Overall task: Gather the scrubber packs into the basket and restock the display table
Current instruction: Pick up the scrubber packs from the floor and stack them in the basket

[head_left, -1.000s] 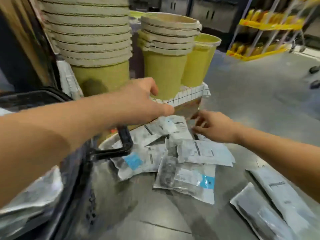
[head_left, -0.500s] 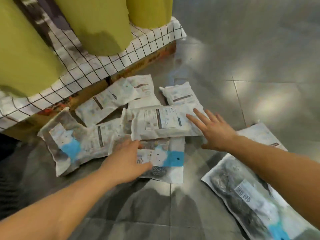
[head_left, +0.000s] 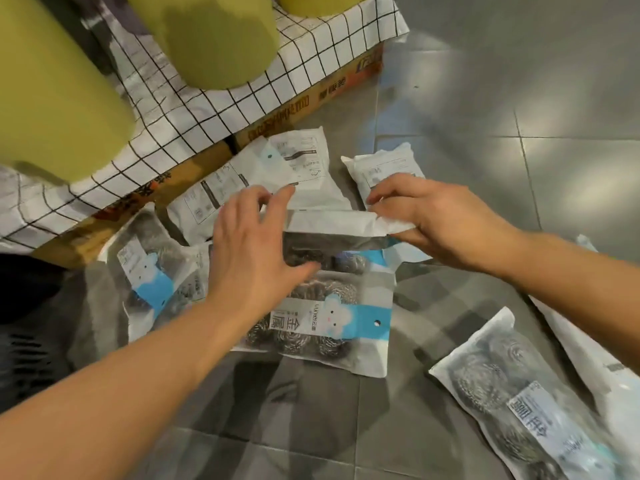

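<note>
Head view: display table [head_left: 221, 109]; scrubber packs [head_left: 322, 320] strewn on floor [head_left: 519, 98] just in front of it. Held pack [head_left: 332, 225] there too, left hand [head_left: 252, 251] clamped round one end, right hand [head_left: 440, 223] pinching other. Probably light, floppy, slick film; grab sealed ends.

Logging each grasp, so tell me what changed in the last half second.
The left hand and right hand, resting on the pile before, now grip the ends of the middle white pack and tip its edge up. The blue-labelled pack beneath stayed put on the floor.
</note>
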Motion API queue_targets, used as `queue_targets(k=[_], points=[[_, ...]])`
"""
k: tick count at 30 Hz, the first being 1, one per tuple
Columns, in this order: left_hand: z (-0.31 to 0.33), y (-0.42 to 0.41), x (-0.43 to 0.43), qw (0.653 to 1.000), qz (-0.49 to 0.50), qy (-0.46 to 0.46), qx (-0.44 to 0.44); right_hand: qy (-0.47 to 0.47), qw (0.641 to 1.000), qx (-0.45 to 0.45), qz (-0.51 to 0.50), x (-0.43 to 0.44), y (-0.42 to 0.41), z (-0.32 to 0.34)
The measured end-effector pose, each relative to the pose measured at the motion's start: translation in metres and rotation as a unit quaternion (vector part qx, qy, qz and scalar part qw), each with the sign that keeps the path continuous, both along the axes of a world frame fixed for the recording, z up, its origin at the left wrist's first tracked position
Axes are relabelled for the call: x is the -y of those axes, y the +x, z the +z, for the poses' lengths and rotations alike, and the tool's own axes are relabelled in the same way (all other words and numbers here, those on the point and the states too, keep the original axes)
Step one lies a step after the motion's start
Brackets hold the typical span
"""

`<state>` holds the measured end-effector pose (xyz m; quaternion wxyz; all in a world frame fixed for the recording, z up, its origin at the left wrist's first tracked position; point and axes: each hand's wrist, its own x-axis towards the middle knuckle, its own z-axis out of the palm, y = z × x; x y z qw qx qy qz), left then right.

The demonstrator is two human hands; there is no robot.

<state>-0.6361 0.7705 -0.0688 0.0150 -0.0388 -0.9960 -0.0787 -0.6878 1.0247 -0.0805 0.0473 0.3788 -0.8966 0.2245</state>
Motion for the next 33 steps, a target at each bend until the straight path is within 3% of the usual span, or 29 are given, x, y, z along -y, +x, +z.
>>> queue_targets(k=[2,5,8,10,12,14,16,18,21,25,33], points=[[0.012,-0.006,0.006,0.999,-0.047,-0.014,-0.003,-0.03,0.999,0.024,0.035,0.006,-0.008,0.014],[0.023,-0.007,0.016,0.994,-0.068,0.038,0.071,-0.108,0.991,0.074,0.026,0.027,-0.018,0.026],[0.028,-0.004,0.039,0.991,0.0,0.107,0.076,-0.261,0.955,0.081,-0.112,0.047,-0.02,0.02],[0.033,0.001,0.064,0.981,0.088,0.161,0.061,-0.304,0.923,0.083,-0.22,0.06,-0.014,0.001],[0.038,0.009,0.092,0.964,0.18,0.192,0.035,-0.204,0.952,0.105,-0.202,0.08,0.001,-0.025],[0.043,0.018,0.114,0.944,0.253,0.212,0.011,0.015,0.989,0.133,-0.067,0.107,0.023,-0.053],[0.048,0.026,0.127,0.918,0.307,0.251,-0.005,0.184,0.973,0.136,0.032,0.131,0.041,-0.074],[0.055,0.03,0.13,0.898,0.336,0.284,-0.004,0.252,0.956,0.144,0.051,0.147,0.049,-0.083],[0.064,0.032,0.128,0.885,0.345,0.313,0.001,0.283,0.95,0.135,0.019,0.157,0.053,-0.081],[0.084,0.032,0.121,0.869,0.34,0.358,-0.002,0.239,0.954,0.175,-0.039,0.15,0.057,-0.068],[0.203,0.045,0.128,0.847,0.19,0.496,-0.006,0.112,0.965,0.204,-0.12,0.131,0.052,0.044]])
